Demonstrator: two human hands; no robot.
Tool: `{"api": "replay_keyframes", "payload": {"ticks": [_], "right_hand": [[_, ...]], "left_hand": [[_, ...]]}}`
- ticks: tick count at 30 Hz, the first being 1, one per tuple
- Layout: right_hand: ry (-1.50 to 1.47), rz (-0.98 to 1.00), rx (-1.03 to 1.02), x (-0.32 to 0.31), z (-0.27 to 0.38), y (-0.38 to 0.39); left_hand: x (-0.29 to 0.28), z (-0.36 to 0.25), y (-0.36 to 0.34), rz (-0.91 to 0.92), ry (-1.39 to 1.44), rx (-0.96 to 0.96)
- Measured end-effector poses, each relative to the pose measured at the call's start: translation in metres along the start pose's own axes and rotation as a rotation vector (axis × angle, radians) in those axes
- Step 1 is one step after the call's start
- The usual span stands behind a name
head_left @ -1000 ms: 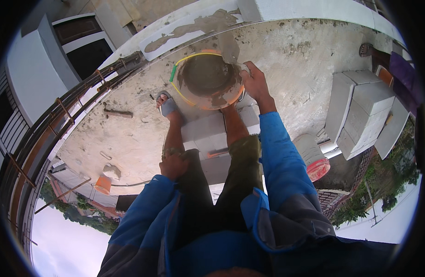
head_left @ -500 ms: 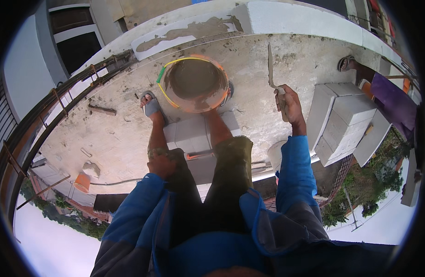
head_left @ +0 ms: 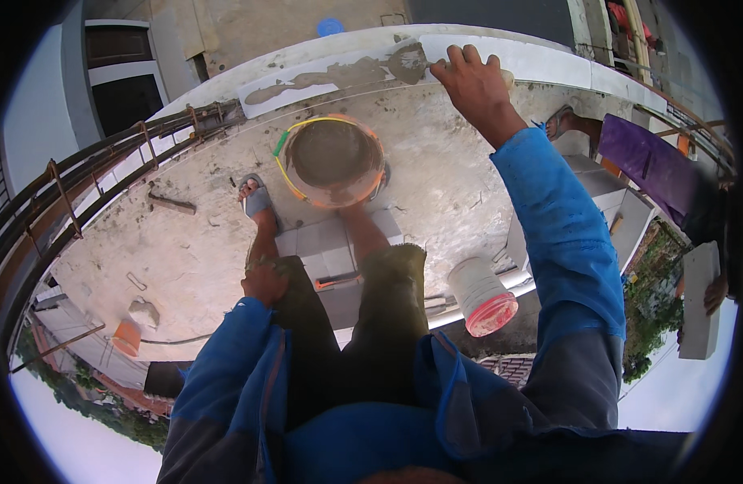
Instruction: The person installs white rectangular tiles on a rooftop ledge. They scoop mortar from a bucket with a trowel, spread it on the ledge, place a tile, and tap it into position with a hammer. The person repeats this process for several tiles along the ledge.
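My right hand point(head_left: 478, 90) reaches to the far low wall of white blocks point(head_left: 541, 58), its fingers closed round the trowel's handle point(head_left: 508, 79). The hand hides most of the trowel, and I cannot tell its blade from the mortar. Grey mortar point(head_left: 347, 74) lies in an uneven strip along the block top, left of the hand. My left hand point(head_left: 265, 284) rests on my left knee, holding nothing, with its fingers loosely bent. Between my feet and the wall stands an orange bucket point(head_left: 376, 179) of wet mortar, with a yellow handle and green grip.
Pale blocks point(head_left: 327, 246) lie beneath my legs. A hammer-like tool point(head_left: 172, 204) is on the concrete at left, near bent steel bars point(head_left: 105, 179). A white bucket point(head_left: 478, 290) lies tilted at right. Beyond it, a person in purple point(head_left: 649, 165) stands near stacked blocks; a hand holds one block point(head_left: 698, 302).
My right hand has moved up and away with the trowel, from above the floor to the wall. My left hand stays on my knee. The white bucket is now more exposed.
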State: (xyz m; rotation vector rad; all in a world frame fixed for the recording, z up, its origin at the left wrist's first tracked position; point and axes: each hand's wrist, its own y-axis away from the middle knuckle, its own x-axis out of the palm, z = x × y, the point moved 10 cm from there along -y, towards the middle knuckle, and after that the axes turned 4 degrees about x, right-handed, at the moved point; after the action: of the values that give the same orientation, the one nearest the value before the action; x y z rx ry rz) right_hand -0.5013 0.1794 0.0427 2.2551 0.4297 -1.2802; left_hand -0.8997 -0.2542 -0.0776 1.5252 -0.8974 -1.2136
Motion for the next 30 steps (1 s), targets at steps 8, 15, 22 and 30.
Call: {"api": "replay_keyframes", "payload": {"ticks": [8,15,22,30], "right_hand": [[0.134,0.076,-0.094,-0.081,-0.060,0.036],[-0.517,0.273,0.037,-0.080,-0.031,0.010],[-0.398,0.472,0.143,0.008,0.003,-0.046],[-0.003,0.180,0.187,-0.127,-0.122,0.035]], "left_hand": [[0.010,0.021,0.012,0.071,0.045,-0.146],[0.006,0.033,0.010,-0.044,0.092,-0.055],[-0.013,0.024,-0.004,-0.081,0.016,0.012],[-0.024,0.042,0.002,-0.120,-0.018,-0.025]]}}
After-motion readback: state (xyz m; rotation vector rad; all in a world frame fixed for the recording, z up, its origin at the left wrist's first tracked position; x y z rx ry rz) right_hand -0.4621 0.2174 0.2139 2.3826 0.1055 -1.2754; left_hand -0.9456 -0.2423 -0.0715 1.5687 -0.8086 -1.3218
